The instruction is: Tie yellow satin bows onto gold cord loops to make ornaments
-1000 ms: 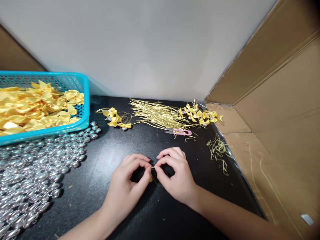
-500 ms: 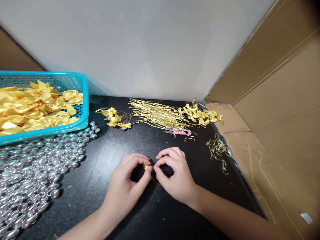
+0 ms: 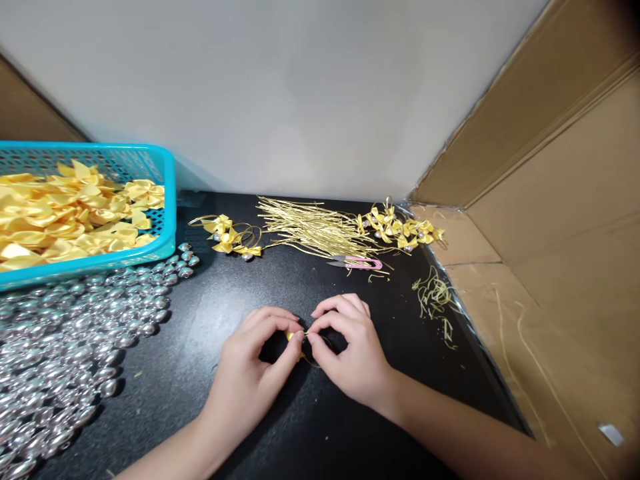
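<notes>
Two bare hands meet over the middle of a black bench, in the near part of the scene, each with its thumb and forefinger closed in a pinch. Between them is a short stretch of thin gold cord (image 3: 307,333). The left hand (image 3: 254,359) grips it at the left, and the right hand (image 3: 354,352) grips it just beside, with a small gap between the two sets of fingers. The other fingers curl loosely. A small yellow bow (image 3: 289,336) shows inside the curve of the left hand, mostly hidden by the fingers; whether they also press on it, I cannot tell. A thin loop of cord curves below the right fingertips.

At the far left, a turquoise basket (image 3: 171,193) holds a heap of yellow bows (image 3: 70,220). Nearer, along the left side, shiny silver beads (image 3: 90,353) spread over the bench (image 3: 190,373). Along the far edge lie, left to right, a few bows with beads and cord loops (image 3: 227,237), a pile of straight gold cords (image 3: 315,227), and a larger cluster of beaded bows (image 3: 400,230). Pink-handled snips (image 3: 367,263) lie at the pile's near edge. Farther right is a tangle of cord scraps (image 3: 434,293).
</notes>
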The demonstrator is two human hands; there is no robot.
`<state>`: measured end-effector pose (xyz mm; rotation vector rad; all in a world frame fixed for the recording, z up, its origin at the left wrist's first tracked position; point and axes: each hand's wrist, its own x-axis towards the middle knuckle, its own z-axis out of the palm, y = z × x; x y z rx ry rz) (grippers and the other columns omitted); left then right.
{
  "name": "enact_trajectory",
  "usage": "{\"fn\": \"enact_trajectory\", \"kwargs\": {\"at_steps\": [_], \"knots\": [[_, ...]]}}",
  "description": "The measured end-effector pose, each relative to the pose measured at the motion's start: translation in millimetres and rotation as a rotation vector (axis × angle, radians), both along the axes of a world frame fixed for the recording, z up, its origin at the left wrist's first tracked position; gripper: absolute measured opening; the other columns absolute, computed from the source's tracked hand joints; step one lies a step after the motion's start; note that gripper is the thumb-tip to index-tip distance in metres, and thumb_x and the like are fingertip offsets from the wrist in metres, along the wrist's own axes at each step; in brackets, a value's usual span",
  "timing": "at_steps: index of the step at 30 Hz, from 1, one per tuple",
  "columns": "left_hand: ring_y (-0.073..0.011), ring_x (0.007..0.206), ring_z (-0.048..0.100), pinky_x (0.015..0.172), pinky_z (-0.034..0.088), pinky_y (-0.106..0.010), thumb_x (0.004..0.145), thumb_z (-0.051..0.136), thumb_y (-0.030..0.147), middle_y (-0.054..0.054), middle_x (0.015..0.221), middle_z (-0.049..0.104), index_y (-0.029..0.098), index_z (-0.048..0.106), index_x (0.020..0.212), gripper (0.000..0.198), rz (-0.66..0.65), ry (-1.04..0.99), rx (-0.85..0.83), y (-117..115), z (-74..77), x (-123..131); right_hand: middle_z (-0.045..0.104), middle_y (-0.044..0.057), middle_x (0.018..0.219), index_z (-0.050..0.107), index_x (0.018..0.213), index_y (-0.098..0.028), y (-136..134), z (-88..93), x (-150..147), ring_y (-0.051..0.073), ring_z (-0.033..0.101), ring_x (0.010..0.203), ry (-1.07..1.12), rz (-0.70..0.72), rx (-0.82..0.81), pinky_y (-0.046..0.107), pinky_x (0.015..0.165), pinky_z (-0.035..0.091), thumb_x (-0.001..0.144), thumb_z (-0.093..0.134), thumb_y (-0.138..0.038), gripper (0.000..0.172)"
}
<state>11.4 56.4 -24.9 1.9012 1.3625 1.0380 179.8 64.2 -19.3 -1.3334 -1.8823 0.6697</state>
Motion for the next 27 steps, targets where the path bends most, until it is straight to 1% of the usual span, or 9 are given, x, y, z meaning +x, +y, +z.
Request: {"fn": "enact_trajectory", "kwargs": {"at_steps": [9, 17, 22, 27], "knots": [[-0.0188, 0.083, 0.065, 0.074, 0.052, -0.032, 0.086, 0.062, 0.019, -0.002, 0.086, 0.069, 0.022, 0.068, 0.080, 0.009, -0.002, -0.001, 0.001, 0.0, 0.2, -0.3, 0.068, 0.000, 0.088, 0.065, 0.071, -0.022, 0.0, -0.6, 0.4, 0.018, 0.058, 0.092, 0.011, -0.001, 0.002, 0.036, 0.082, 0.038, 0.077, 0.066, -0.011, 0.013], [-0.0201, 0.083, 0.067, 0.072, 0.054, -0.033, 0.085, 0.057, 0.018, -0.004, 0.086, 0.070, 0.022, 0.071, 0.081, 0.014, -0.010, 0.008, 0.015, -0.8, 3.3, -0.5, 0.068, -0.001, 0.088, 0.066, 0.071, -0.022, 0.3, -1.2, 0.2, 0.018, 0.059, 0.092, 0.003, -0.002, -0.002, 0.037, 0.082, 0.038, 0.077, 0.066, -0.011, 0.013], [-0.0209, 0.082, 0.068, 0.072, 0.055, -0.034, 0.082, 0.064, 0.021, -0.004, 0.086, 0.071, 0.022, 0.071, 0.080, 0.008, -0.003, 0.022, 0.025, -0.2, 3.3, 0.3, 0.068, 0.000, 0.088, 0.066, 0.070, -0.022, 0.5, -1.1, 0.1, 0.018, 0.059, 0.091, 0.006, -0.006, -0.006, 0.037, 0.082, 0.039, 0.077, 0.067, -0.011, 0.013], [-0.0201, 0.081, 0.068, 0.072, 0.054, -0.033, 0.082, 0.066, 0.022, -0.003, 0.086, 0.070, 0.022, 0.072, 0.081, 0.006, -0.005, 0.021, 0.003, -0.7, -0.2, -0.9, 0.068, 0.000, 0.088, 0.067, 0.070, -0.022, 0.5, -1.0, 0.3, 0.018, 0.058, 0.092, 0.009, -0.003, -0.008, 0.037, 0.082, 0.038, 0.077, 0.068, -0.011, 0.013]]}}
